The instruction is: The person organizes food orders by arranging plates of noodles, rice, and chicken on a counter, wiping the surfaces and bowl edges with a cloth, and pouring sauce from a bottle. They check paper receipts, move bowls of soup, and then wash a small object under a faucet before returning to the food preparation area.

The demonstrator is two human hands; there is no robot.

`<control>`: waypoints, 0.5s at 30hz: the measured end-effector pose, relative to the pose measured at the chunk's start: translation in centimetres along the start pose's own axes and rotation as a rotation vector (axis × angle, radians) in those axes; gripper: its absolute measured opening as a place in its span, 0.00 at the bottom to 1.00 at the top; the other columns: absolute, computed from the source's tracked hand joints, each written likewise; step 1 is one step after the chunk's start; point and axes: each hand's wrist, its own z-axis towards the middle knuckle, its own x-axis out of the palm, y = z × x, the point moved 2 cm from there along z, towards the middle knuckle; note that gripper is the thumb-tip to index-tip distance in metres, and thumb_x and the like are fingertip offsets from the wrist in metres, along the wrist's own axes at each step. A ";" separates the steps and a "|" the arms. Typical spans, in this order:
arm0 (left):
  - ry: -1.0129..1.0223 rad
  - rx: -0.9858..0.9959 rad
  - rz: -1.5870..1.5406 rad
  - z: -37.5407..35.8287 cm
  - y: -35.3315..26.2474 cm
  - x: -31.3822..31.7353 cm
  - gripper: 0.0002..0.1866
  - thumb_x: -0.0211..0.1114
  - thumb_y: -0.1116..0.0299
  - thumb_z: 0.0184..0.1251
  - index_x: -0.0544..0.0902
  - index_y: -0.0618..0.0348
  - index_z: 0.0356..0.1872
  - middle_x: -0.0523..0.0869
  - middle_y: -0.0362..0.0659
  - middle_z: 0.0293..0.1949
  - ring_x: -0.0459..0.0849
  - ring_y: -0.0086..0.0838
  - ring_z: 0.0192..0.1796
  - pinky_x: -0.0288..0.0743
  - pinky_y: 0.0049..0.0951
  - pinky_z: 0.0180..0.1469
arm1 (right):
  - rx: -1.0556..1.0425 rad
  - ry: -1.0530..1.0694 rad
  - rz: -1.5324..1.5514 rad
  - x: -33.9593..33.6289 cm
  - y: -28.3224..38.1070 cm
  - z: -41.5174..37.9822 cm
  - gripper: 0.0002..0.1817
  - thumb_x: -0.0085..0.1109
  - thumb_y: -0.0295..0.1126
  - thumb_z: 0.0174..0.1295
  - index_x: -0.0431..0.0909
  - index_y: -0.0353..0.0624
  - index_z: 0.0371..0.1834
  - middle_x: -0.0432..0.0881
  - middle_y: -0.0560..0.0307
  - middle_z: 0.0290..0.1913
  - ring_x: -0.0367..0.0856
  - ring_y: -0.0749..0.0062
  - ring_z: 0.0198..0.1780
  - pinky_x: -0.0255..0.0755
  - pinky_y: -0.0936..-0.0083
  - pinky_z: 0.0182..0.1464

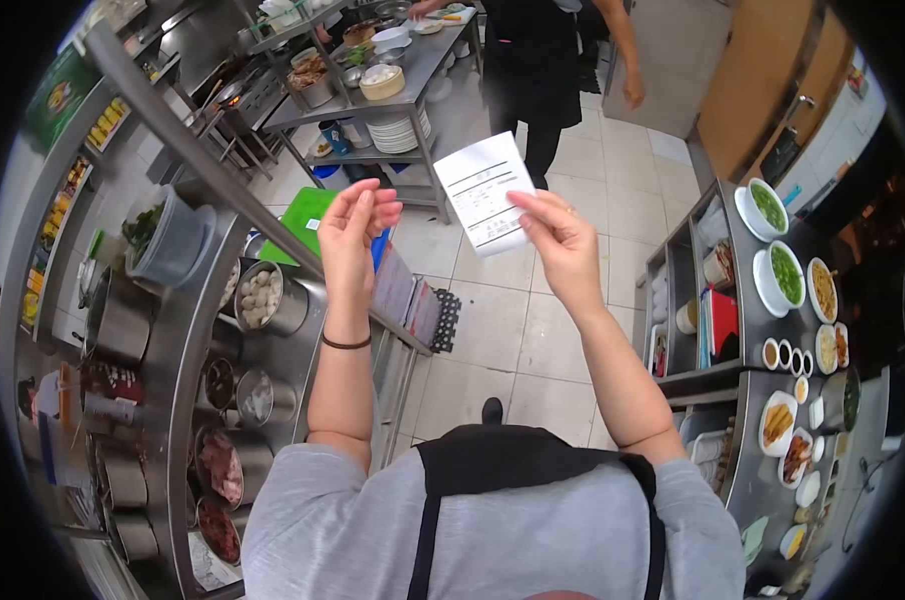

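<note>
My right hand (561, 238) is raised in front of me and pinches a white printed paper slip (486, 190) by its lower right edge. My left hand (353, 232) is raised beside it, a little to the left, fingers loosely bent, holding nothing and not touching the slip. A dark band sits on my left wrist. I wear a grey shirt and a black apron.
A steel counter (178, 340) on the left holds metal tubs of food and a plastic container of greens (163, 238). Another counter (748, 330) at the right carries bowls and small dishes. A person in black (543, 60) stands ahead by a steel table (393, 80).
</note>
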 end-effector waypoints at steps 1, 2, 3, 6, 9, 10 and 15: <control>-0.013 -0.001 0.005 1.0 0.4 0.6 0.12 0.55 0.71 0.63 0.74 0.68 0.42 0.81 0.49 0.35 0.81 0.27 0.33 0.76 0.22 0.37 | 0.019 -0.005 0.051 -0.6 -1.0 1.2 0.13 0.49 0.17 0.55 0.78 0.37 0.43 0.75 0.56 0.45 0.73 0.78 0.41 0.66 0.86 0.43; -0.040 0.035 0.061 1.7 0.8 1.1 0.11 0.54 0.71 0.63 0.74 0.68 0.43 0.81 0.48 0.35 0.81 0.27 0.34 0.76 0.23 0.37 | 0.027 0.007 0.062 -1.1 -2.0 2.5 0.13 0.49 0.17 0.55 0.78 0.37 0.43 0.75 0.56 0.45 0.73 0.78 0.41 0.66 0.86 0.43; -0.071 0.074 0.121 2.3 1.2 1.2 0.10 0.54 0.72 0.63 0.74 0.67 0.43 0.81 0.48 0.36 0.81 0.27 0.35 0.76 0.23 0.38 | 0.038 -0.007 0.075 -1.5 -3.0 3.7 0.13 0.49 0.17 0.55 0.78 0.37 0.43 0.75 0.56 0.45 0.73 0.78 0.42 0.66 0.85 0.44; -0.213 0.132 0.363 1.3 1.3 -0.6 0.10 0.54 0.73 0.63 0.75 0.66 0.42 0.81 0.47 0.36 0.81 0.26 0.35 0.76 0.23 0.38 | 0.050 0.034 0.161 -1.3 -7.1 6.7 0.13 0.51 0.18 0.55 0.77 0.36 0.43 0.75 0.56 0.45 0.73 0.77 0.45 0.66 0.85 0.46; -0.439 0.234 0.541 -2.8 -2.0 -5.0 0.09 0.56 0.76 0.61 0.76 0.67 0.41 0.82 0.46 0.35 0.81 0.24 0.34 0.74 0.19 0.36 | 0.108 0.126 0.127 -0.3 -12.6 8.1 0.14 0.51 0.22 0.56 0.74 0.35 0.47 0.74 0.57 0.49 0.71 0.75 0.49 0.64 0.83 0.50; -0.557 0.308 0.648 -5.1 -4.5 -6.8 0.08 0.56 0.76 0.60 0.77 0.67 0.40 0.82 0.46 0.34 0.80 0.23 0.33 0.74 0.19 0.36 | 0.102 0.132 0.050 0.0 -15.0 8.2 0.15 0.51 0.23 0.57 0.74 0.35 0.48 0.73 0.56 0.51 0.71 0.73 0.51 0.64 0.80 0.52; -1.209 0.750 1.295 -21.6 -20.8 -13.1 0.07 0.57 0.73 0.61 0.79 0.65 0.36 0.82 0.41 0.29 0.78 0.18 0.30 0.70 0.15 0.32 | 0.189 0.298 -0.254 -0.5 -28.5 5.2 0.17 0.47 0.19 0.52 0.75 0.36 0.47 0.77 0.52 0.46 0.74 0.68 0.48 0.66 0.75 0.51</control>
